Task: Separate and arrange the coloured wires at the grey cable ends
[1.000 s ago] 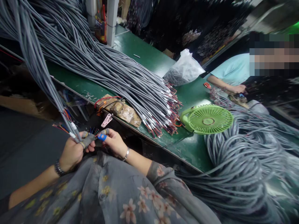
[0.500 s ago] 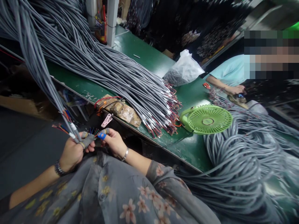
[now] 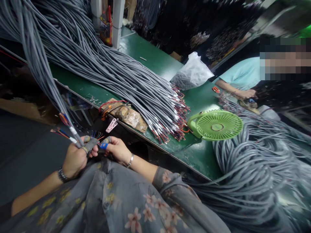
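My left hand [image 3: 78, 155], its fingers wrapped in grey tape, is closed on grey cables [image 3: 77, 137] that come down from the upper left. White bands and loose coloured wires mark the cable ends beside it. From between my fingers fans a spray of thin coloured wires [image 3: 97, 135]. Close by, my right hand [image 3: 117, 149], with blue and grey wraps on thumb and finger, pinches at these wires; exactly which strand it grips is too small to make out. A pink clothes peg [image 3: 111, 125] is at the table edge just beyond my hands.
A thick bundle of grey cables [image 3: 116, 71] lies along the green table [image 3: 191, 155]. A green fan [image 3: 216, 126], a white plastic bag [image 3: 193, 72] and taped cardboard [image 3: 132, 118] rest there. Coiled cables [image 3: 247, 171] fill the right, near another person's hand [image 3: 247, 94].
My right hand has shifted slightly left and down, closer to my left hand. The thin wires fan out a little differently. The cable ends by my left hand have swung slightly left.
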Demonstrator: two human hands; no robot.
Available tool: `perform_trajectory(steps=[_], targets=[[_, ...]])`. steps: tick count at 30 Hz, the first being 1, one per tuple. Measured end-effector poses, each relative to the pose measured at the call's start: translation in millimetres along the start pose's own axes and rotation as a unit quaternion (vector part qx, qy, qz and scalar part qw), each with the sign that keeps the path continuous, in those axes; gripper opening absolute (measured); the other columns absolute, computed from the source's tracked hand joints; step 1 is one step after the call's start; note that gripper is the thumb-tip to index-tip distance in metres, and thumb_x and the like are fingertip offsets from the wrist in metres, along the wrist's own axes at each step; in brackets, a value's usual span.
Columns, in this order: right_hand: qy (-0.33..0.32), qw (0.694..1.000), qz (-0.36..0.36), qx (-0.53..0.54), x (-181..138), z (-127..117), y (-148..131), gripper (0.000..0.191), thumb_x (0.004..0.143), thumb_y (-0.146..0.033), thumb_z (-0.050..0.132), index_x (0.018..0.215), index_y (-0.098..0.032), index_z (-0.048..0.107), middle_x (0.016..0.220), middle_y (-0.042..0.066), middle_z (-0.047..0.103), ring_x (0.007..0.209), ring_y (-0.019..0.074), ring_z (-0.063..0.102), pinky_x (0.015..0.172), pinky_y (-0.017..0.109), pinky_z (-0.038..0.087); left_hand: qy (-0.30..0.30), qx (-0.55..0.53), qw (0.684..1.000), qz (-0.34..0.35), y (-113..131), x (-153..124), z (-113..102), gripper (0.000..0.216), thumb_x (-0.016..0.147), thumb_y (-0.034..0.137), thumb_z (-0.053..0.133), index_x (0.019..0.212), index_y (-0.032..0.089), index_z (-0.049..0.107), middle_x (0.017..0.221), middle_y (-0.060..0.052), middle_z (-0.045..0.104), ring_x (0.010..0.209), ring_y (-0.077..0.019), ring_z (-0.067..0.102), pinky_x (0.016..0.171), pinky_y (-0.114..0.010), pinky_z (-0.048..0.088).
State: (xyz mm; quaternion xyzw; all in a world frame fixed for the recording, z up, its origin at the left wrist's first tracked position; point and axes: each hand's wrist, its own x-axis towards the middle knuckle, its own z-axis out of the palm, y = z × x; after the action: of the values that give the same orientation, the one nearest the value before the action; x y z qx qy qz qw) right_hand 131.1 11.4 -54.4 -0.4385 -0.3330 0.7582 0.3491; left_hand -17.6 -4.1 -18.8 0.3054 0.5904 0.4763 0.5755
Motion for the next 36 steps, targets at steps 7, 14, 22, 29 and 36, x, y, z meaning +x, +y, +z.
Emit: perform_trajectory(steps=[7, 14, 22, 29, 36], targets=[[0.029, 0.999, -0.021, -0.004, -3, -4, -13, 0.053, 0.051, -0.055, 0.095, 0.076, -0.021, 0.063, 0.061, -0.007, 0.060, 0.055, 0.0084, 0.049, 0.057, 0.025, 0.042, -0.006, 0.004, 1.000, 0.009, -3, 1, -2, 0.021, 0.052, 0.034, 0.081, 0.054, 0.021, 0.064, 0.045, 0.001, 0.064, 0.037, -0.0104, 0.054, 0.038, -0.020, 0.039], [0.054, 0.998, -0.018, -0.017, 5, 1, -14, 0.052, 0.056, -0.055, 0.096, 0.075, -0.020, 0.062, 0.061, -0.007, 0.059, 0.054, 0.0088, 0.050, 0.057, 0.025, 0.043, -0.019, 0.018, 0.999, 0.022, -2, 2, -3, 0.022, 0.053, 0.036, 0.080, 0.051, 0.021, 0.064, 0.044, 0.001, 0.063, 0.036, -0.0113, 0.054, 0.038, -0.021, 0.040], [0.044, 0.998, -0.020, 0.042, 7, 8, -10, 0.053, 0.046, -0.049, 0.099, 0.067, -0.020, 0.060, 0.055, -0.008, 0.057, 0.049, 0.0075, 0.045, 0.053, 0.025, 0.041, -0.013, 0.026, 0.999, 0.025, -1, 0, -2, 0.025, 0.052, 0.037, 0.084, 0.052, 0.020, 0.064, 0.045, 0.000, 0.064, 0.038, -0.0115, 0.055, 0.040, -0.021, 0.041], [0.037, 0.996, -0.027, 0.077, 7, 7, -1, 0.045, 0.056, -0.045, 0.097, 0.070, -0.020, 0.063, 0.055, -0.008, 0.057, 0.050, 0.0073, 0.047, 0.055, 0.024, 0.041, 0.001, 0.014, 0.999, 0.029, 0, -1, 3, 0.020, 0.055, 0.034, 0.078, 0.054, 0.022, 0.062, 0.046, 0.001, 0.064, 0.039, -0.0119, 0.055, 0.040, -0.022, 0.039], [-0.005, 0.994, 0.012, 0.106, 9, -6, 3, 0.043, 0.057, -0.043, 0.096, 0.076, -0.018, 0.066, 0.061, -0.006, 0.060, 0.054, 0.0074, 0.050, 0.055, 0.022, 0.045, -0.011, 0.002, 1.000, 0.020, -1, 0, -1, 0.024, 0.053, 0.035, 0.080, 0.055, 0.021, 0.061, 0.045, 0.003, 0.060, 0.038, -0.0095, 0.051, 0.040, -0.021, 0.038]])
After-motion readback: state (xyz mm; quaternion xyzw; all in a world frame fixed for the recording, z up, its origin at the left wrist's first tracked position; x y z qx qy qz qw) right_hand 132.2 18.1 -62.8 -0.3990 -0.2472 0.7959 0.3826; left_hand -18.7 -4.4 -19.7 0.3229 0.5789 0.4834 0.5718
